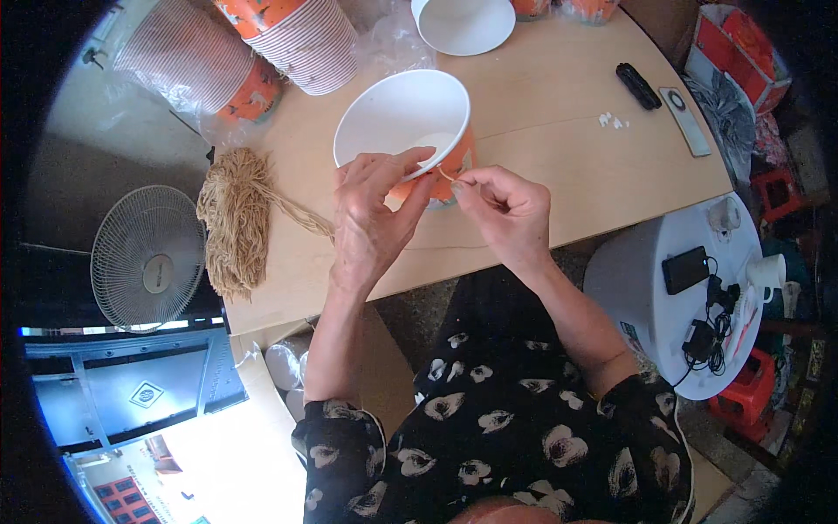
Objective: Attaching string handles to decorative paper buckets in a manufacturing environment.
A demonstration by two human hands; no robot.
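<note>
A paper bucket [397, 109], white inside and orange outside, stands tilted on the table in front of me. My left hand [371, 205] grips its near rim, fingers over the edge and thumb on the outer side. Close by, my right hand [506, 210] is closed in a pinch on a thin tan string [446, 175] that runs to the bucket's outer wall just below the rim. Whether the string passes through the wall cannot be made out. A thick bundle of tan strings [236, 223] lies left of my left hand, a few strands trailing toward my wrist.
Nested bucket stacks [301, 44] stand at the far left, some in clear plastic. Another white-lined bucket [463, 24] lies behind. At right are white scraps [613, 120], a black object [638, 86] and a remote [685, 120]. A fan [148, 258] and a white round table [628, 279] flank me.
</note>
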